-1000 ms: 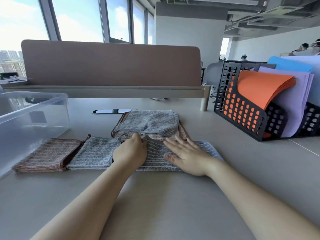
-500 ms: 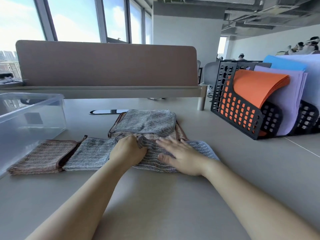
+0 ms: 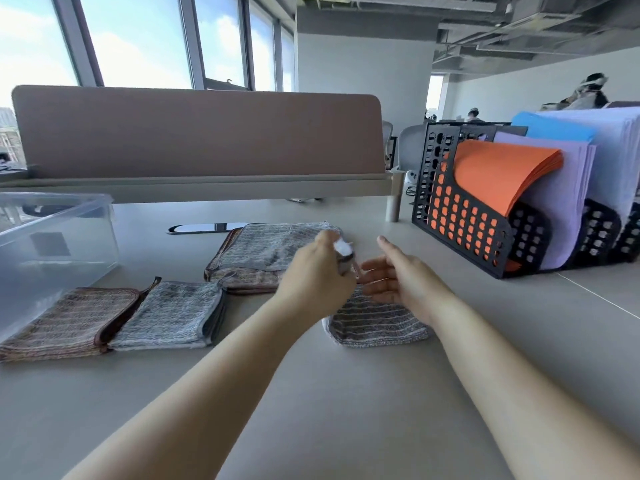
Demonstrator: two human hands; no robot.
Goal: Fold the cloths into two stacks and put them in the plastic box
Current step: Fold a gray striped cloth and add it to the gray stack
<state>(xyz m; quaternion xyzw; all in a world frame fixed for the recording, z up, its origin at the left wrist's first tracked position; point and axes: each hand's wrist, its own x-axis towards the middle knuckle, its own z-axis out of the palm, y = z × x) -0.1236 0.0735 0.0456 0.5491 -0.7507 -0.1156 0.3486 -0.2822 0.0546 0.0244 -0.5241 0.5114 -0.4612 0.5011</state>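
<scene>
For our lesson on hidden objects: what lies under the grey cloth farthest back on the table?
Under the grey cloth, a brown striped cloth shows at the left and near edges; its rest is covered.

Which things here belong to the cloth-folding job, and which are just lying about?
Job: plastic box, folded brown cloth, folded grey cloth, unfolded cloth pile, striped cloth whose corner the left hand pinches, right hand open beside it.
Lying about: black file rack, orange paper, purple paper, desk divider.
</scene>
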